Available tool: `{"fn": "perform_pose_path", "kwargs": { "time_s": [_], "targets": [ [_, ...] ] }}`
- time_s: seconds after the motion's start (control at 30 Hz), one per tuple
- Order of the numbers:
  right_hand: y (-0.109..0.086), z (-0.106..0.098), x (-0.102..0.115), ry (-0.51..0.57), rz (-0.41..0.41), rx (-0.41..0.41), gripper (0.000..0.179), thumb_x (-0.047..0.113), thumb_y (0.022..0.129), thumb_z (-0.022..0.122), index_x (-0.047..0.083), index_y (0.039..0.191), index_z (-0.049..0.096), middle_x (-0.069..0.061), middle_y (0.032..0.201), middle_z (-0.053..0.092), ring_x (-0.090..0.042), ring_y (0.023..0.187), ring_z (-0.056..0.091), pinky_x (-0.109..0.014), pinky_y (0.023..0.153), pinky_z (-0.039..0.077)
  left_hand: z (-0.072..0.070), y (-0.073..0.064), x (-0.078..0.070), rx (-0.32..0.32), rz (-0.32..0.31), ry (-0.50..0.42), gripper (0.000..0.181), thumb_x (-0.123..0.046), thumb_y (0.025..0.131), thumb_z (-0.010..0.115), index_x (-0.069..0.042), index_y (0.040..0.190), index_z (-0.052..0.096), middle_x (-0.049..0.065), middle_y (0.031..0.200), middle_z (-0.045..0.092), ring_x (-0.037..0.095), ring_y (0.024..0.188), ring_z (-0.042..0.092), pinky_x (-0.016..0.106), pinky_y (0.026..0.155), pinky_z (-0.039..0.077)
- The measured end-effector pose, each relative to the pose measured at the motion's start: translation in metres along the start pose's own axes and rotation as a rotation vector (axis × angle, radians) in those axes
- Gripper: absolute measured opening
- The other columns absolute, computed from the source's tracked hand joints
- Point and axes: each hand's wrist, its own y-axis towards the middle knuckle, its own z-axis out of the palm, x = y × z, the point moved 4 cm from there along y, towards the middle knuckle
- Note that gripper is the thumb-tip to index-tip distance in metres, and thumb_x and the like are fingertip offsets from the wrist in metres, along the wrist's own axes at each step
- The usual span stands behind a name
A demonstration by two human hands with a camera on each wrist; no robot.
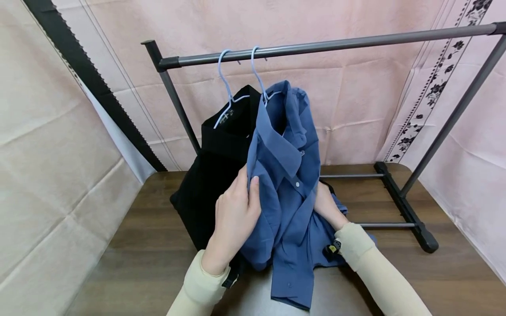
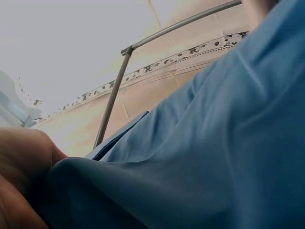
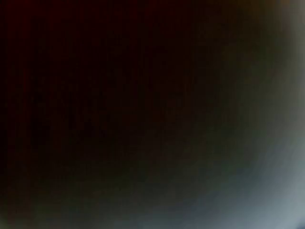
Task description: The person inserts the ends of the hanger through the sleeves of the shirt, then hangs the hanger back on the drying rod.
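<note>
A blue button-up shirt (image 1: 284,175) hangs from a light blue hanger (image 1: 258,72) on the rail, its collar facing forward and one sleeve hanging down in front. My left hand (image 1: 238,208) pinches the shirt's left edge between thumb and fingers, just below the collar. In the left wrist view, blue cloth (image 2: 190,157) spreads out from that hand (image 2: 24,167). On the shirt's other side is my right hand (image 1: 328,205), its fingers hidden behind the cloth. The right wrist view is dark and blurred.
A black garment (image 1: 209,180) hangs on a second light blue hanger (image 1: 225,81), directly left of the shirt. Both hangers hook over the grey rack's rail (image 1: 336,46). The rack's black foot (image 1: 407,206) stands on the wooden table (image 1: 130,250), with pink cloth (image 1: 356,96) behind.
</note>
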Motion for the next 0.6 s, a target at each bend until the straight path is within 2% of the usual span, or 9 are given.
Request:
{"fn": "perform_pose_path", "kwargs": {
  "time_s": [0.13,0.27,0.37,0.47,0.53,0.6],
  "targets": [
    [0.018,-0.027,-0.003,0.006,0.029,-0.080,0.020,0.008,0.094,0.059,-0.006,0.108,0.061,-0.033,0.105,0.065,-0.052,0.102,0.062,-0.060,0.087,0.047,-0.004,-0.002,-0.001,-0.009,0.023,0.007,0.034,-0.014,0.107,0.050,0.006,0.133,0.054,0.016,0.105,0.068,0.020,0.064,0.062,0.032,0.051,0.049],
    [0.038,-0.055,-0.008,-0.021,0.046,-0.129,0.026,0.006,0.097,0.054,-0.006,0.120,0.058,-0.036,0.115,0.062,-0.054,0.110,0.058,-0.061,0.093,0.044,-0.014,-0.004,-0.001,-0.034,0.019,0.015,0.029,-0.013,0.106,0.052,0.003,0.129,0.058,0.014,0.105,0.068,0.021,0.069,0.063,0.035,0.055,0.051],
    [0.053,-0.070,-0.012,-0.025,0.036,-0.157,0.028,0.008,0.101,0.049,-0.007,0.123,0.057,-0.036,0.117,0.059,-0.053,0.111,0.055,-0.060,0.096,0.041,-0.018,-0.005,-0.003,-0.025,0.014,0.012,0.029,-0.014,0.106,0.051,0.001,0.129,0.059,0.012,0.107,0.069,0.021,0.074,0.065,0.037,0.058,0.054],
    [0.064,-0.074,-0.019,-0.021,0.007,-0.169,0.030,0.011,0.103,0.048,-0.008,0.125,0.056,-0.034,0.120,0.058,-0.052,0.114,0.053,-0.059,0.101,0.037,-0.019,-0.006,-0.005,-0.007,0.011,0.007,0.029,-0.015,0.106,0.050,0.000,0.129,0.060,0.010,0.109,0.069,0.019,0.075,0.066,0.037,0.060,0.055],
    [0.069,-0.070,-0.025,-0.033,-0.004,-0.149,0.032,0.010,0.104,0.045,-0.009,0.129,0.054,-0.035,0.123,0.056,-0.052,0.117,0.051,-0.060,0.103,0.035,-0.020,-0.007,-0.006,-0.001,0.012,0.001,0.028,-0.014,0.106,0.051,0.000,0.129,0.060,0.010,0.109,0.069,0.019,0.075,0.066,0.037,0.061,0.055],
    [0.071,-0.063,-0.032,-0.020,0.031,-0.107,0.036,0.010,0.106,0.040,-0.010,0.135,0.050,-0.036,0.131,0.051,-0.053,0.123,0.046,-0.060,0.107,0.032,-0.020,-0.006,-0.006,0.001,0.014,-0.001,0.028,-0.015,0.106,0.052,-0.001,0.129,0.061,0.010,0.112,0.069,0.019,0.079,0.068,0.038,0.063,0.056]
  ]
}}
